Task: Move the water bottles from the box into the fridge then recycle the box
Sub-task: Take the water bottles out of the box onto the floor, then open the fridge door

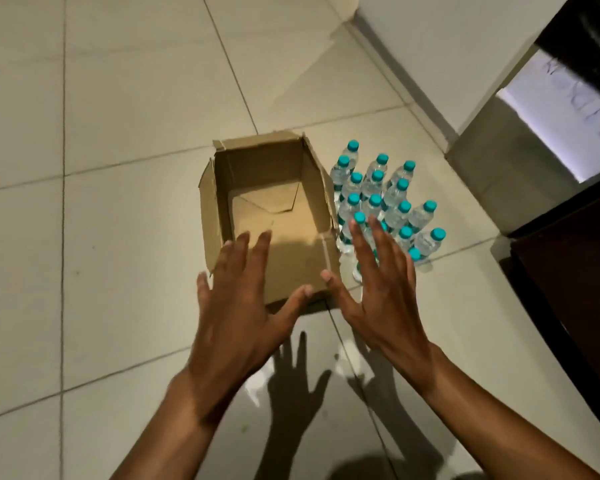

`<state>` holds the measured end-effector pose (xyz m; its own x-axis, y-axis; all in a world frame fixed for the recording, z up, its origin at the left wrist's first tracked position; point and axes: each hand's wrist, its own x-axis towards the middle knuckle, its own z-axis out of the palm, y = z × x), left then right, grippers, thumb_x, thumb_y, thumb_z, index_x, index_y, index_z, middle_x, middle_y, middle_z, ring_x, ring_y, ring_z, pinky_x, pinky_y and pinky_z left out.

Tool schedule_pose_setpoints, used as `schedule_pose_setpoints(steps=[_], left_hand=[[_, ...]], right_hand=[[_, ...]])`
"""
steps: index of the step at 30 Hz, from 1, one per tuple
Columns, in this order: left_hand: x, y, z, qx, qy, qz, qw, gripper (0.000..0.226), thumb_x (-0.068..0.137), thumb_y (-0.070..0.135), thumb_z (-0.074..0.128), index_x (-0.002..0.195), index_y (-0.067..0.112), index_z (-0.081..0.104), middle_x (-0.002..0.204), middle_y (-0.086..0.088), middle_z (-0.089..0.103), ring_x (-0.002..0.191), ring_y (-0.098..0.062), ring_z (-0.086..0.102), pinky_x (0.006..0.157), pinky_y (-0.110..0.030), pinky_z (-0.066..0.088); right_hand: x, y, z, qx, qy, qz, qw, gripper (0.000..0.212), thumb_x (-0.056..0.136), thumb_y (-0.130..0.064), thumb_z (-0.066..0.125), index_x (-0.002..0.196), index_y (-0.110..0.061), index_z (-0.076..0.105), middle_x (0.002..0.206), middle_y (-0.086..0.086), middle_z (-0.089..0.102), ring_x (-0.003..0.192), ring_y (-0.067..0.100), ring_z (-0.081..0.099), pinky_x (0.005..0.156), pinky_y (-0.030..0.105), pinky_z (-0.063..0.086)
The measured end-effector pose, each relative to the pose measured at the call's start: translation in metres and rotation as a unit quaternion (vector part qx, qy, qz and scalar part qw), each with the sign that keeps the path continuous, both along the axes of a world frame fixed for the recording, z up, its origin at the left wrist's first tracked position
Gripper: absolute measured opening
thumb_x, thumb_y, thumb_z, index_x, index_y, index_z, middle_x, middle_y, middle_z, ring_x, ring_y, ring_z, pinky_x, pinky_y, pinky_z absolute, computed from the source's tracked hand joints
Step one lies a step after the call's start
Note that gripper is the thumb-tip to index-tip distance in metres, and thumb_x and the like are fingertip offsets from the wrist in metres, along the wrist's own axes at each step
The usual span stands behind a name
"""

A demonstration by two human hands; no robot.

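An open brown cardboard box (257, 168) stands on the tiled floor with nothing inside it and its flaps up. Just right of it, several small clear water bottles (395, 202) with teal caps stand upright in a tight group. My left hand (236, 306) hovers above the box's near side, fingers spread and straight. Over the gap between box and bottles hangs my right hand (378, 292), spread the same way and covering a few of the nearest bottles. Neither hand holds anything.
A white wall (447, 46) runs along the back right. A grey bin-like container (506, 174) with a white handwritten label (575, 109) stands at the right. Dark wooden furniture (575, 289) fills the right edge. Pale floor tiles (101, 237) spread to the left.
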<state>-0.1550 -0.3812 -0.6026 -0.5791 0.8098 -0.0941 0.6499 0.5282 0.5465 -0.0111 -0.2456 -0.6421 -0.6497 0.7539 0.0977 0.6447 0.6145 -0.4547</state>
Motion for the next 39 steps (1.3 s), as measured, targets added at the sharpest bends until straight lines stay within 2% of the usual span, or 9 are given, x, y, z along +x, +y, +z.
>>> schedule_pose_setpoints(steps=[7,10,13,16,19,24,30,35,39], left_hand=[[0.044,-0.03,0.009,-0.027,-0.062,0.084,0.994,0.082,0.083,0.075,0.035,0.15,0.047,-0.003,0.163,0.008,-0.002,0.15,-0.017,-0.003,0.117,-0.059,0.005],[0.078,-0.047,0.012,-0.055,-0.065,0.105,0.991,0.081,0.086,0.072,0.037,0.152,0.042,0.001,0.163,0.004,0.002,0.15,-0.021,-0.002,0.116,-0.062,0.008],[0.122,-0.079,0.027,-0.076,-0.101,0.119,0.985,0.078,0.09,0.063,0.046,0.152,0.04,0.004,0.163,0.004,0.005,0.15,-0.02,0.0,0.116,-0.063,0.011],[0.155,-0.123,0.048,-0.105,-0.12,0.097,0.982,0.079,0.091,0.053,0.053,0.153,0.038,0.006,0.163,0.006,0.003,0.15,-0.017,-0.002,0.116,-0.063,0.01],[0.165,-0.151,0.077,-0.142,-0.1,0.036,0.984,0.076,0.091,0.059,0.045,0.153,0.036,0.009,0.163,0.003,0.004,0.15,-0.021,0.0,0.115,-0.064,0.013],[0.158,-0.138,0.163,-0.156,-0.076,-0.01,0.985,0.077,0.088,0.065,0.04,0.153,0.035,0.012,0.163,0.002,0.003,0.15,-0.022,-0.001,0.116,-0.062,0.01],[0.15,-0.107,0.299,-0.147,-0.044,-0.066,0.986,0.081,0.087,0.07,0.035,0.153,0.038,0.002,0.163,0.002,-0.004,0.149,-0.024,-0.005,0.116,-0.061,0.004],[0.144,-0.102,0.397,-0.14,-0.004,-0.096,0.986,0.082,0.086,0.074,0.03,0.153,0.036,0.002,0.163,-0.002,0.0,0.149,-0.029,0.002,0.113,-0.066,0.011],[0.138,-0.099,0.457,-0.13,0.044,-0.131,0.982,0.082,0.087,0.072,0.031,0.153,0.032,0.006,0.162,-0.004,0.007,0.149,-0.029,0.004,0.112,-0.066,0.015]], right_hand=[[0.023,-0.055,0.021,-0.06,-0.07,-0.066,0.994,0.078,0.089,-0.073,0.025,0.154,-0.039,-0.002,0.163,-0.005,-0.011,0.151,0.023,0.001,0.118,0.059,0.01],[0.042,-0.091,0.026,-0.082,-0.089,-0.067,0.99,0.075,0.092,-0.065,0.038,0.155,-0.032,0.015,0.164,0.001,0.002,0.149,0.028,0.012,0.117,0.058,0.015],[0.071,-0.124,0.043,-0.07,-0.159,-0.043,0.984,0.072,0.092,-0.062,0.04,0.153,-0.028,0.025,0.162,0.006,0.016,0.146,0.031,0.022,0.112,0.06,0.024],[0.104,-0.133,0.073,-0.098,-0.227,-0.051,0.968,0.076,0.089,-0.066,0.039,0.154,-0.033,0.018,0.163,0.004,0.012,0.147,0.031,0.019,0.114,0.06,0.022],[0.129,-0.134,0.122,-0.101,-0.245,-0.045,0.963,0.079,0.087,-0.067,0.041,0.154,-0.034,0.017,0.163,0.004,0.011,0.147,0.031,0.019,0.114,0.059,0.02],[0.154,-0.136,0.216,-0.086,-0.233,-0.057,0.967,0.078,0.088,-0.067,0.041,0.154,-0.031,0.02,0.162,0.006,0.017,0.145,0.032,0.024,0.111,0.06,0.024],[0.145,-0.134,0.345,-0.081,-0.223,-0.101,0.966,0.08,0.089,-0.073,0.031,0.155,-0.035,0.006,0.162,0.009,0.013,0.147,0.034,0.02,0.112,0.062,0.024],[0.142,-0.129,0.45,-0.071,-0.185,-0.117,0.973,0.077,0.091,-0.071,0.028,0.154,-0.037,0.0,0.164,0.002,-0.001,0.149,0.033,0.008,0.115,0.062,0.009],[0.146,-0.133,0.512,-0.055,-0.169,-0.155,0.972,0.077,0.09,-0.071,0.027,0.155,-0.035,0.006,0.164,0.003,0.0,0.148,0.032,0.01,0.115,0.062,0.011]])
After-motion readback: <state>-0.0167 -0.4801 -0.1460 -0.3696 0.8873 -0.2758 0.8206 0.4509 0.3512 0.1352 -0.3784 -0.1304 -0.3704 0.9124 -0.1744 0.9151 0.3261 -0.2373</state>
